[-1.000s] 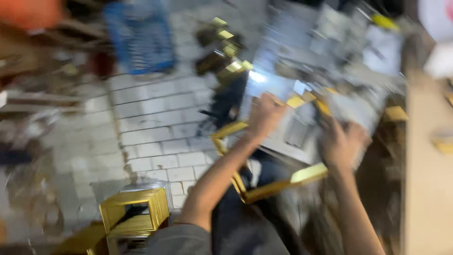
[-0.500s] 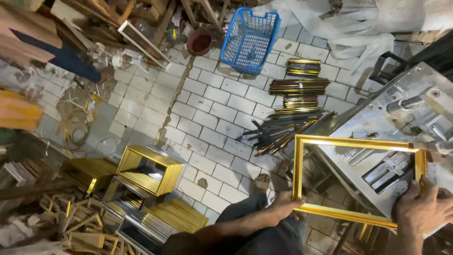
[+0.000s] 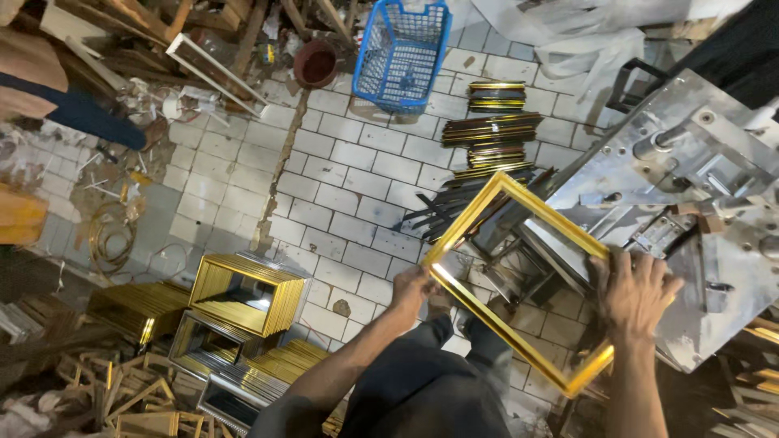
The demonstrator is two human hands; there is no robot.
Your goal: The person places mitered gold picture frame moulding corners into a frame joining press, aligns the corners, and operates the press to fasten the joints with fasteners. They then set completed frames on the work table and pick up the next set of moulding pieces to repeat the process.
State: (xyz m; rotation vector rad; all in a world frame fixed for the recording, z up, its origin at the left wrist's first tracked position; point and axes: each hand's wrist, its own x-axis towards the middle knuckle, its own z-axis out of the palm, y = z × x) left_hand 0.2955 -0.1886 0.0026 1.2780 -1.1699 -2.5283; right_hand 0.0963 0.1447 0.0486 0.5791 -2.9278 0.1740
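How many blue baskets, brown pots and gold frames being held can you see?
Blue basket: 1
Brown pot: 1
Gold frame held by the left hand and right hand: 1
Total: 3

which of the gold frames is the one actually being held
The single large gold frame at right, gripped by the left hand and right hand beside the metal machine. The other gold frames sit stacked on the floor, untouched.
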